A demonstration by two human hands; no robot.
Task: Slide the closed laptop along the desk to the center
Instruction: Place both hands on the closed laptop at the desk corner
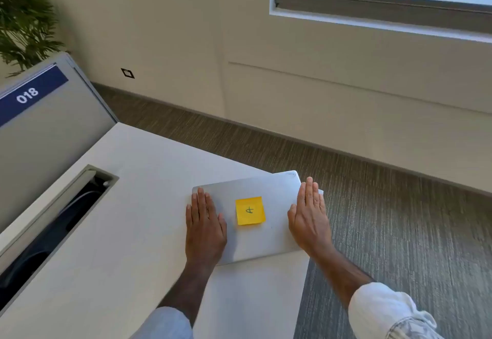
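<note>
A closed silver laptop (250, 187) lies at the right end of the white desk (127, 232), its far right corner jutting slightly past the desk edge. A yellow sticky note (250, 210) marked with a letter is stuck on the lid's middle. My left hand (203, 228) rests flat, fingers extended, on the lid's left side. My right hand (310, 217) lies flat along the lid's right edge. Neither hand curls around the laptop.
A cable-tray opening (53, 229) is cut into the desk at the left. A grey partition (53, 136) labelled 018 stands behind it, with a plant (24, 16) beyond. Carpeted floor (386, 219) lies off the desk's right edge, and a wall with a window behind.
</note>
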